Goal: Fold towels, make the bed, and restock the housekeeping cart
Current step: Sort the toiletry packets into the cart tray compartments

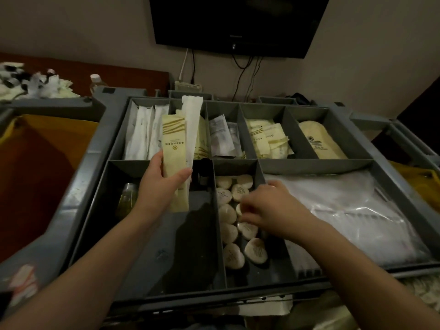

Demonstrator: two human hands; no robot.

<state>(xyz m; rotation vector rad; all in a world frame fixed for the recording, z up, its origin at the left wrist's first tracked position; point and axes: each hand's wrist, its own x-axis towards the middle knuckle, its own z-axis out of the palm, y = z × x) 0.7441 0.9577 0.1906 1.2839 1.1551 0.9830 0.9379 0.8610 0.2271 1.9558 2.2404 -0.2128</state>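
The grey housekeeping cart tray (pixel 95 163) fills the view, split into several compartments. My left hand (pixel 159 184) is shut on a bundle of long amenity packets (pixel 175 144), one yellow and one white, held upright over the tray's left side. My right hand (pixel 269 208) reaches down into the narrow middle compartment of round wrapped soaps (pixel 234 256), fingers pinched on one soap (pixel 238 209). A small bottle of yellow liquid (pixel 127 198) lies in the front left compartment.
Back compartments hold white packets (pixel 142 132), sachets (pixel 221 134), yellow packets (pixel 266 139) and a yellow pouch (pixel 319 141). Clear plastic bags (pixel 357 210) fill the front right bin. A cluttered wooden desk (pixel 35 84) stands at back left, a wall television (pixel 238 22) above.
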